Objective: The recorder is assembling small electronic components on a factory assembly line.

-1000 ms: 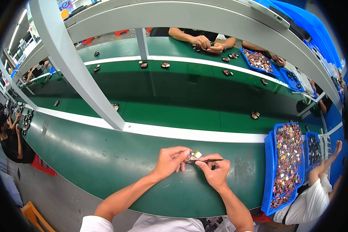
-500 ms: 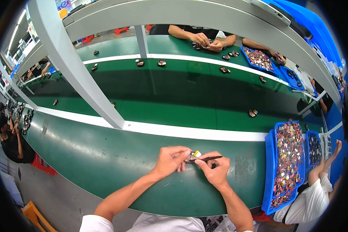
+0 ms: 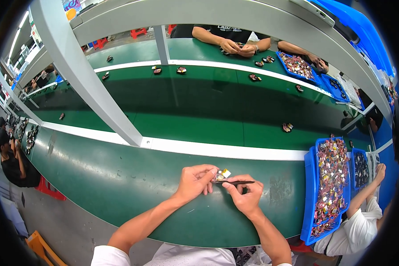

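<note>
Over the green bench top, my left hand [image 3: 196, 181] is closed in a pinch on a small part [image 3: 219, 176] with a reddish, dark body and a yellow-and-white tag standing up from it. My right hand [image 3: 247, 191] grips a thin dark pointed tool [image 3: 240, 182], perhaps tweezers, between thumb and fingers. The tool lies nearly level, with its left end at the lower edge of the part. Whether that tip touches the part or enters it is too small to tell. Both hands are close together, slightly above the bench.
Right of my hands stands a blue tray [image 3: 310, 195] heaped with similar tagged parts, beside a smaller blue bin [image 3: 354, 155] of dark pieces. Beyond a white rail [image 3: 217, 152] runs a green conveyor belt [image 3: 186, 115] with scattered parts. A grey post [image 3: 88, 84] rises at left. Co-workers sit around.
The parts on the belt have shifted slightly left. The tagged part has turned a little in my fingers, and the tool lies more level. A co-worker's arm at right has lowered toward the bins.
</note>
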Demonstrator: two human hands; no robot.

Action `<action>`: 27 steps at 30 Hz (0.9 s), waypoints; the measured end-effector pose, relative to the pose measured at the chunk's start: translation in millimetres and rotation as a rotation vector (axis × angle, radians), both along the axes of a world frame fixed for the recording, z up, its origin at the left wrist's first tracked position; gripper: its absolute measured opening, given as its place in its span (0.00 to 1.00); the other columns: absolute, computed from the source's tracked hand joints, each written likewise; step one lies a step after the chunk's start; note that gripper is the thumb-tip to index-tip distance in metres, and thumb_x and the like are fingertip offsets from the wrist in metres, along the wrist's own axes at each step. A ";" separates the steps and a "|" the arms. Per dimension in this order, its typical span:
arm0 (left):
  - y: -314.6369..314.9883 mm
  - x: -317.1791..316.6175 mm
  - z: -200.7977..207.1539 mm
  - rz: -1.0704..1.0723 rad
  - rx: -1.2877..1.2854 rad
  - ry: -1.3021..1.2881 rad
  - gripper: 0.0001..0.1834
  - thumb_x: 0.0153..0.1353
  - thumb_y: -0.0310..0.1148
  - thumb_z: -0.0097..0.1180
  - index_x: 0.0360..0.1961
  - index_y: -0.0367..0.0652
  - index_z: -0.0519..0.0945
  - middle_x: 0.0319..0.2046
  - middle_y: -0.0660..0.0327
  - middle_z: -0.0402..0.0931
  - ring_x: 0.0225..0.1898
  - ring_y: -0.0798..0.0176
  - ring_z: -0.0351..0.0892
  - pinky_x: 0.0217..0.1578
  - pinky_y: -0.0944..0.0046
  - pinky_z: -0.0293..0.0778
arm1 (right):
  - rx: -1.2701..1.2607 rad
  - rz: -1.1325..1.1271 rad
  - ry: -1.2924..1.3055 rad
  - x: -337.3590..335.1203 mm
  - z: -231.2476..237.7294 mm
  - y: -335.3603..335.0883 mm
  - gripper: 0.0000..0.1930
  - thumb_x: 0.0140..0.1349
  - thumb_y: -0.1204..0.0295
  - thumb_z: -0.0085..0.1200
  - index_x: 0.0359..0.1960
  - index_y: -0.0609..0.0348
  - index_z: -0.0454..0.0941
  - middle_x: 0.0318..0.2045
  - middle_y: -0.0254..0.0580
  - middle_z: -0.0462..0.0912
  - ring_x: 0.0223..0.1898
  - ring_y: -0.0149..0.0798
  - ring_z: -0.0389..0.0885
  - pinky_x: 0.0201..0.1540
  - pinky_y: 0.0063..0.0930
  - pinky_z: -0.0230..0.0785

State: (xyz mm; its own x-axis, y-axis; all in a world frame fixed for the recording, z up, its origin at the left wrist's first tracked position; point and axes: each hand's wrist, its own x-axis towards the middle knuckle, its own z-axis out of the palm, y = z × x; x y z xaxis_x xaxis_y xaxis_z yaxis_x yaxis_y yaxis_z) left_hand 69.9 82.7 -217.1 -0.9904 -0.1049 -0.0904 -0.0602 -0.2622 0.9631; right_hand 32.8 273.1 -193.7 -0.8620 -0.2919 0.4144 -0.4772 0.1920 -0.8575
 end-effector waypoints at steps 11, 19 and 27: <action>0.6 0.6 0.8 0.008 -0.008 -0.006 0.14 0.72 0.31 0.58 0.47 0.28 0.84 0.26 0.58 0.82 0.19 0.70 0.80 0.16 0.71 0.71 | -0.022 0.019 0.022 -0.5 -3.1 -0.5 0.08 0.51 0.80 0.73 0.31 0.62 0.85 0.27 0.35 0.88 0.14 0.18 0.66 0.18 0.17 0.54; 0.7 -0.4 0.7 0.003 -0.005 -0.010 0.13 0.72 0.30 0.57 0.47 0.29 0.84 0.25 0.59 0.82 0.19 0.70 0.79 0.16 0.72 0.71 | 0.001 0.030 0.056 0.0 -0.3 -1.8 0.08 0.50 0.80 0.73 0.30 0.61 0.86 0.28 0.36 0.89 0.13 0.18 0.65 0.18 0.17 0.55; 0.8 0.0 2.3 -0.005 -0.024 -0.020 0.13 0.72 0.31 0.57 0.47 0.29 0.84 0.25 0.59 0.82 0.19 0.71 0.79 0.16 0.72 0.70 | 0.034 0.065 0.127 -1.5 2.2 -0.2 0.08 0.50 0.81 0.73 0.29 0.59 0.86 0.28 0.37 0.90 0.12 0.19 0.66 0.17 0.18 0.56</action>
